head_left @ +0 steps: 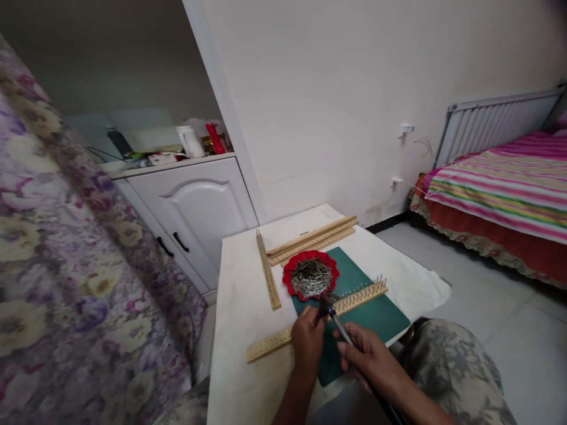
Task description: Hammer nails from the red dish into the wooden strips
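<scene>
My right hand (365,351) is wrapped round the handle of a hammer (340,326). The hammer's head hangs over a pale wooden strip (270,345) with rows of small holes. My left hand (309,330) is closed at the strip beside the hammer head; what its fingertips pinch, if anything, is hidden. Several nails (372,288) stand upright in the right part of the strip, which lies across a green mat (385,321). Just beyond my left hand, a red scalloped dish (305,255) holds a heap of loose nails (312,276).
More wooden strips (314,241) lie at the back of the white table (239,277), and another strip (269,274) lies left of the dish. A white cabinet (199,206) and floral curtain (110,283) stand to the left. A bed (500,183) is at the right.
</scene>
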Motion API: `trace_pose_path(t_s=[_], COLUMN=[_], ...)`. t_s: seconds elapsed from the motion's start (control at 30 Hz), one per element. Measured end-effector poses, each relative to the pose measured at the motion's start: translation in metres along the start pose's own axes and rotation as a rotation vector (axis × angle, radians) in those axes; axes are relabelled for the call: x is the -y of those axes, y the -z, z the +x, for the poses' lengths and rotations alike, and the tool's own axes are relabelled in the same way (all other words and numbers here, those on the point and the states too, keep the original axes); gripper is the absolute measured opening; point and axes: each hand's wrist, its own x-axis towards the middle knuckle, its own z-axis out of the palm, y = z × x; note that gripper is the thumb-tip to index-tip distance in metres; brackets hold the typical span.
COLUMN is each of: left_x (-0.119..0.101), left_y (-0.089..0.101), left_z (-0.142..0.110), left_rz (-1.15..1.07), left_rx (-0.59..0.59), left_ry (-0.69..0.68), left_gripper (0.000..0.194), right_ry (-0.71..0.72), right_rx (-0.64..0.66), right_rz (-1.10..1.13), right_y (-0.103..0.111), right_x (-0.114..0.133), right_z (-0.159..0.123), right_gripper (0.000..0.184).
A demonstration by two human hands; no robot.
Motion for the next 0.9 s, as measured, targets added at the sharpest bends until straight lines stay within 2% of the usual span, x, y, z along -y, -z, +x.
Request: trace_pose_path(t_s=[0.17, 0.37, 0.53, 0.67, 0.77, 0.9], left_x=[-0.001, -0.007, 0.006, 0.02, 0.024, 0.021], left_y=[0.0, 0.01, 0.033, 0.047, 0.047, 0.037], left_z=[-0.001, -0.001, -0.01, -0.019, -0.021, -0.02], left_rz=[0.012, -0.03, 0.221, 0.418, 0.459, 0.468], left_rx=[-0.014, 0.05, 0.011, 0.03, 0.051, 0.082], left_ry=[-0.006, -0.032, -0.124, -0.119, -0.13, -0.131], left_gripper=[0.015, 0.014, 0.019, 0.027, 0.026, 0.024], right_ry=[-0.011, -0.007, -0.058, -0.074, -0.088, -0.096], right_rx=[-0.006, -0.069, -0.118, -0.1, -0.076, -0.045], right_rz=[0.017, 0.06, 0.042, 0.036, 0.027, 0.043], right_y=[0.001, 0.008, 0.019, 0.024, 0.027, 0.031], right_x=[0.001, 0.001, -0.032, -0.056, -0.061, -0.057], right_z=[-0.002, -0.019, -0.035, -0.04, -0.039, -0.038], right_gripper=[0.024, 0.032, 0.037, 0.04, 0.045, 0.048])
